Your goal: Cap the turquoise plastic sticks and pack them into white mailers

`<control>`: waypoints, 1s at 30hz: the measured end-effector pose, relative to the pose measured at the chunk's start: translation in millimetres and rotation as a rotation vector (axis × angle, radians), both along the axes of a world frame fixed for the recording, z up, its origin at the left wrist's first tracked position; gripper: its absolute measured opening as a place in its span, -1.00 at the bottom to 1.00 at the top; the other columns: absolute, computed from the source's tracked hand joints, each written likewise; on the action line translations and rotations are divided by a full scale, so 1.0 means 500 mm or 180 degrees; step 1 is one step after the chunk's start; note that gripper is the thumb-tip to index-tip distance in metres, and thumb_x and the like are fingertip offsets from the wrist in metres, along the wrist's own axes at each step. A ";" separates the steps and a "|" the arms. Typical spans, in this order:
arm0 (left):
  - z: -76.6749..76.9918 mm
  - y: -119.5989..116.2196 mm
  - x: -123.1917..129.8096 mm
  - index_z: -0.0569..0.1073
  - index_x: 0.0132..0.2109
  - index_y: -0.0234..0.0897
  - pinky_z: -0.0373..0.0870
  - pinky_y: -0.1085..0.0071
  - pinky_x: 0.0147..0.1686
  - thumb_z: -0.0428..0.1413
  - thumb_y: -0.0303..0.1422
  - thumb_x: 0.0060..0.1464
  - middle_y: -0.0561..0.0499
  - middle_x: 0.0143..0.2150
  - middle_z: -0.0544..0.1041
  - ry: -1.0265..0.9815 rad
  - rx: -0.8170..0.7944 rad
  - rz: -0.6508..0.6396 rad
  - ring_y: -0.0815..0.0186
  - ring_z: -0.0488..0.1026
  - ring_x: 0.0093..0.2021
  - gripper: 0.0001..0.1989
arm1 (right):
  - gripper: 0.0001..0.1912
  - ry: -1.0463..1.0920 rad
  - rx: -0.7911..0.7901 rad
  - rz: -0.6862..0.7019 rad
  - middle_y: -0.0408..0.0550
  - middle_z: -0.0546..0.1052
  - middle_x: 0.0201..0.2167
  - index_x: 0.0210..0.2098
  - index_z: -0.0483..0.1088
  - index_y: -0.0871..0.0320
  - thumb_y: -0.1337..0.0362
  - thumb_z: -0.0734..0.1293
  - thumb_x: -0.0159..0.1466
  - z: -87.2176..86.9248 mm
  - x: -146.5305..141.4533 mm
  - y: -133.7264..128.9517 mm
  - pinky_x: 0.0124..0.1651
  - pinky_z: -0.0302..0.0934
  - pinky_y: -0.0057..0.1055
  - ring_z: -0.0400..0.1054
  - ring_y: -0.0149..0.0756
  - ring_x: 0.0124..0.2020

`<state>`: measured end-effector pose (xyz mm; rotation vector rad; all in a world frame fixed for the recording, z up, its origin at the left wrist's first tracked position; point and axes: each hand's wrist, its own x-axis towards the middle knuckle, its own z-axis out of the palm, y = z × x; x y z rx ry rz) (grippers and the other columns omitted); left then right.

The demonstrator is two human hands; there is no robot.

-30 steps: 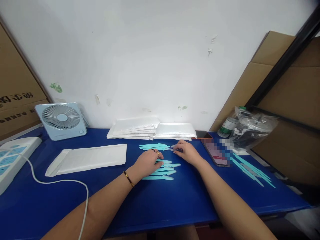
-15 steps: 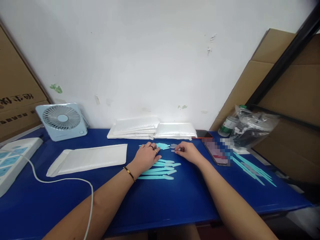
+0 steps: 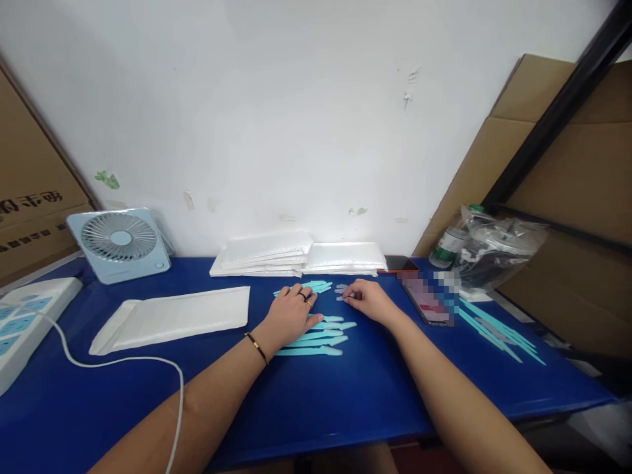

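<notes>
My left hand (image 3: 295, 311) lies palm down over turquoise sticks, its fingers bent and partly hiding them; whether it grips one I cannot tell. Several turquoise sticks with pale tips (image 3: 320, 341) lie fanned below and right of it, and a smaller turquoise bunch (image 3: 318, 286) sits just behind its fingertips. My right hand (image 3: 364, 299) has its thumb and fingers pinched together beside small translucent pieces (image 3: 340, 289). What it pinches is too small to make out.
White padded envelopes lie stacked (image 3: 266, 253) by the wall, with one more (image 3: 182, 318) at left. A fan (image 3: 120, 240), power strip (image 3: 29, 322) and cable stand left. Phones (image 3: 427, 303), a bottle (image 3: 448, 247), a plastic bag (image 3: 498, 250) and more turquoise sticks (image 3: 498, 332) are right.
The view has shifted slightly. My left hand has moved a little on the turquoise sticks, uncovering more of the bunch behind it. My right hand keeps its pinch beside the translucent pieces.
</notes>
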<state>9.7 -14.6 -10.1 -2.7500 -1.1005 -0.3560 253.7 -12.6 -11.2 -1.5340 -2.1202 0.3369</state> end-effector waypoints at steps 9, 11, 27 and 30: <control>-0.006 -0.004 0.002 0.23 0.19 -0.11 0.07 0.18 0.06 -0.22 -0.02 0.21 -0.05 0.21 0.28 -0.0118 -0.0186 -0.0135 0.11 0.17 0.15 -0.49 | -0.90 0.0042 -0.0007 0.0054 -0.10 0.45 -0.41 -0.39 0.51 0.12 0.35 0.33 0.11 -0.005 0.003 0.002 -0.34 0.16 -0.46 0.33 -0.38 -0.45; -0.006 -0.001 0.000 0.21 0.21 -0.10 0.08 0.18 0.06 -0.22 -0.04 0.22 -0.05 0.22 0.26 -0.0163 -0.0191 -0.0098 0.11 0.16 0.16 -0.50 | -0.90 0.0058 -0.0008 0.0076 -0.10 0.46 -0.40 -0.39 0.51 0.12 0.34 0.33 0.11 -0.005 0.003 0.002 -0.34 0.16 -0.46 0.33 -0.38 -0.44; 0.023 0.045 -0.036 0.43 -0.30 -0.22 0.18 0.33 -0.24 -0.12 -0.35 0.21 -0.02 -0.29 0.50 -0.0659 -0.0368 0.0801 0.21 0.37 -0.17 -0.75 | -0.85 0.0294 0.0155 -0.0020 -0.16 0.42 -0.54 -0.36 0.35 0.14 0.25 0.18 0.23 0.016 -0.001 -0.012 -0.45 0.07 -0.50 0.22 -0.41 -0.54; 0.030 0.044 -0.038 0.44 -0.29 -0.22 0.19 0.34 -0.24 -0.12 -0.35 0.21 -0.02 -0.27 0.51 -0.0726 -0.0472 0.0811 0.23 0.37 -0.16 -0.75 | -0.82 0.0461 0.0219 -0.0006 -0.14 0.42 -0.51 -0.36 0.35 0.15 0.22 0.17 0.24 0.020 0.004 -0.013 -0.46 0.06 -0.50 0.21 -0.41 -0.53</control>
